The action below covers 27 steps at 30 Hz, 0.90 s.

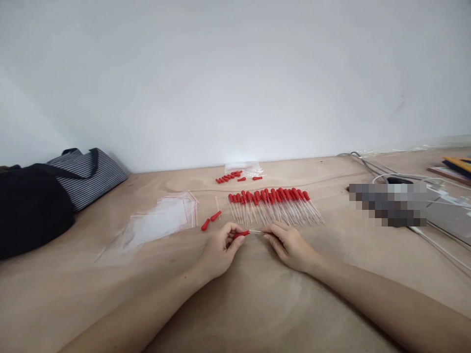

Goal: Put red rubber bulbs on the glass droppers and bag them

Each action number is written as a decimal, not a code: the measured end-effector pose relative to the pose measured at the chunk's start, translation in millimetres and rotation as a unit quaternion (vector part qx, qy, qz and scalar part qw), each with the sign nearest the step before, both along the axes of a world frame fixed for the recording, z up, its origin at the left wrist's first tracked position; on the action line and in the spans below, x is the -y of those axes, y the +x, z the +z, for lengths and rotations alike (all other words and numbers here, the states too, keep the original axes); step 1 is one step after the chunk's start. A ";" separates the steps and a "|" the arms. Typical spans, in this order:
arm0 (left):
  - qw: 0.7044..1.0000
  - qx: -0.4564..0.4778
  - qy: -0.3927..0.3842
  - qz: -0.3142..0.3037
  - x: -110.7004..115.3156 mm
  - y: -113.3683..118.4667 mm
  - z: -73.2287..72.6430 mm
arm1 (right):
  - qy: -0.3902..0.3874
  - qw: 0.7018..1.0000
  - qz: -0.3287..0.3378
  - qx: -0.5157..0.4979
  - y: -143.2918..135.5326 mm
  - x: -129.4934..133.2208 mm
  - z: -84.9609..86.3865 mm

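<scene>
My left hand (227,245) is closed around a red rubber bulb (242,234), thumb and fingers pinching it. From the bulb's right end a clear glass dropper tube (255,231) runs across to my right hand (289,245), whose fingertips grip its other end. Whether the tube sits inside the bulb or only meets its mouth I cannot tell. Just beyond my hands lies a row of droppers (272,198), red bulbs away from me and glass tips towards me. Two loose red bulbs (211,220) lie left of the row, near a single bare glass tube (217,206).
Clear zip bags (158,220) with red seams lie spread at the left. More red bulbs (228,177) and glass tubes rest by a plastic bag (241,167) near the wall. A striped bag (84,181) and black cloth (33,211) are far left; cables (368,169) run at the right.
</scene>
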<state>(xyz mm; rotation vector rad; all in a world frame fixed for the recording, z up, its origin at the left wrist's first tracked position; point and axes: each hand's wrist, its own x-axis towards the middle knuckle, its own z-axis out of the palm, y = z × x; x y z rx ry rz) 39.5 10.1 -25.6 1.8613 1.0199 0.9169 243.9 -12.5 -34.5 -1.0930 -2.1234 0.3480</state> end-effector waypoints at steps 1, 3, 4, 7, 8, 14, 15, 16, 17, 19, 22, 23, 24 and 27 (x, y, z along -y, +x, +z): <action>1.000 0.004 0.000 0.001 0.0 0.2 -0.9 | -0.001 1.000 0.002 0.002 -0.1 0.1 0.4; 1.000 0.019 -0.005 0.005 0.6 1.0 -1.9 | 0.002 1.000 0.006 0.008 -0.8 0.6 1.4; 0.999 0.029 -0.011 0.008 1.2 1.6 -1.8 | 0.006 1.000 0.009 0.012 -1.6 1.0 2.1; 0.996 0.072 -0.036 0.024 2.8 3.5 0.8 | 0.028 0.999 0.025 0.010 -5.5 2.9 3.6; 0.995 0.087 -0.043 0.030 3.2 4.1 2.1 | 0.036 0.999 0.028 0.004 -6.9 3.8 3.9; 0.981 0.157 -0.099 0.056 3.3 5.5 9.6 | 0.052 0.998 0.009 -0.029 -11.7 8.4 3.9; 0.978 0.167 -0.111 0.054 3.1 5.5 10.4 | 0.049 0.998 0.005 -0.033 -12.0 8.7 3.7; 0.975 0.176 -0.123 0.052 2.8 5.4 10.8 | 0.046 0.998 -0.001 -0.039 -12.4 8.8 3.6; 0.972 0.184 -0.135 0.051 2.5 5.2 11.0 | 0.045 0.998 -0.010 -0.047 -12.9 8.7 3.4; 0.967 0.194 -0.159 0.049 1.7 4.7 10.3 | 0.045 0.997 -0.027 -0.065 -14.5 8.5 3.4; 0.962 0.199 -0.181 0.046 0.1 3.6 7.9 | 0.045 0.996 -0.036 -0.073 -17.3 8.6 4.3; 0.963 0.195 -0.180 0.047 -0.4 3.2 7.2 | 0.045 0.996 -0.036 -0.070 -18.1 8.8 4.8; 0.966 0.187 -0.172 0.049 -0.7 2.9 6.6 | 0.045 0.996 -0.035 -0.067 -18.6 9.1 5.4; 0.977 0.169 -0.116 0.058 -0.5 2.3 6.7 | 0.050 0.996 -0.033 -0.064 -19.4 9.8 6.8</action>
